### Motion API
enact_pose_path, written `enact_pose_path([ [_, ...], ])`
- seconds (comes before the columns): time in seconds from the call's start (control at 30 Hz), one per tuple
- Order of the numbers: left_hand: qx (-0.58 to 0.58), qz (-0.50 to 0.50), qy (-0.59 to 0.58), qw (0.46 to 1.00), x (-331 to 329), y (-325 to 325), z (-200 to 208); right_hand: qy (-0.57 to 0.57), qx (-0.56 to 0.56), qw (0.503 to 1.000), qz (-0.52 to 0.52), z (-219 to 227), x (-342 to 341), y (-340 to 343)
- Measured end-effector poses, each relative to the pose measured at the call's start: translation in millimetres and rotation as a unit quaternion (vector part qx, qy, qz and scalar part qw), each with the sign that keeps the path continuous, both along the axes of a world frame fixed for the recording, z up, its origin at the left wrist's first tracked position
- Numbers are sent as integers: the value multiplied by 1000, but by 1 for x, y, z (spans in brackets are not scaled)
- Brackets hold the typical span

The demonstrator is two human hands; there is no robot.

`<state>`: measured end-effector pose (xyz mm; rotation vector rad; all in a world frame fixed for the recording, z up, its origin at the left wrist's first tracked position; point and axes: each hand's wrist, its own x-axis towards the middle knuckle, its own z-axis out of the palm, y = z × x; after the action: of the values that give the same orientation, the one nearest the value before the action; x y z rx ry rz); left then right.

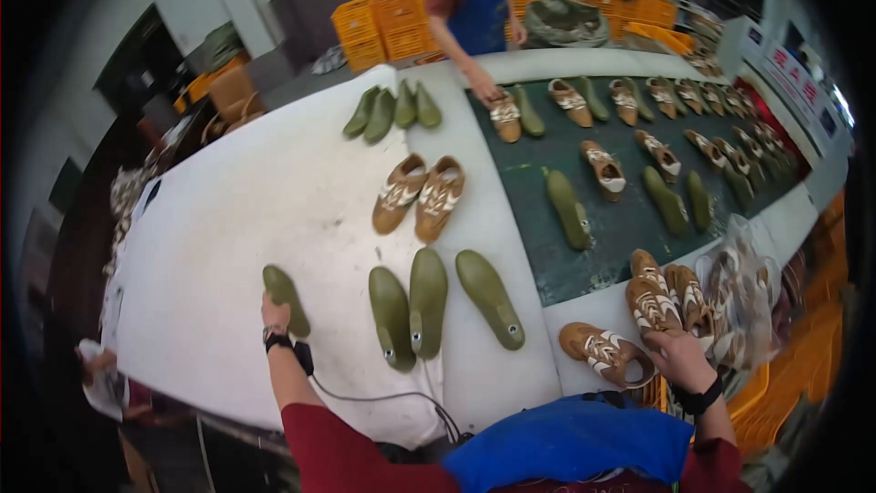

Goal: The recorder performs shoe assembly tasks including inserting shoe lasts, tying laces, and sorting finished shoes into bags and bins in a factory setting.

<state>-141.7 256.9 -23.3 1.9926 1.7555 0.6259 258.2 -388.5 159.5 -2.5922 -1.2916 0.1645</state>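
Note:
My left hand [276,313] is closed round a green shoe last [287,296] on the left part of the white table. At the lower right, my right hand [680,358] grips the near end of a tan sneaker with white trim [651,307]. Other tan sneakers lie against that one, and a single sneaker [604,352] rests on its side to the left of my right hand. Between my hands lie a pair of green lasts [427,297] and another last [490,297] apart from them. Beyond these stands a pair of tan sneakers [441,196].
A dark green conveyor belt [538,265] carries rows of sneakers and lasts. Across it, a co-worker's hand [484,87] touches a sneaker. Several lasts [380,115] stand at the white table's far edge. A clear plastic bag [741,288] lies right; a cable [383,396] runs near my left forearm.

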Motion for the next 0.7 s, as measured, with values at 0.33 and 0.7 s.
enact_pose_path([
  [0.33,68,-29,1,997,1,-17,-44,33,-27,996,81,-22,-23,28],
  [0.7,4,-150,12,989,94,-219,-18,-27,-49,998,-33,-69,23,-38],
])
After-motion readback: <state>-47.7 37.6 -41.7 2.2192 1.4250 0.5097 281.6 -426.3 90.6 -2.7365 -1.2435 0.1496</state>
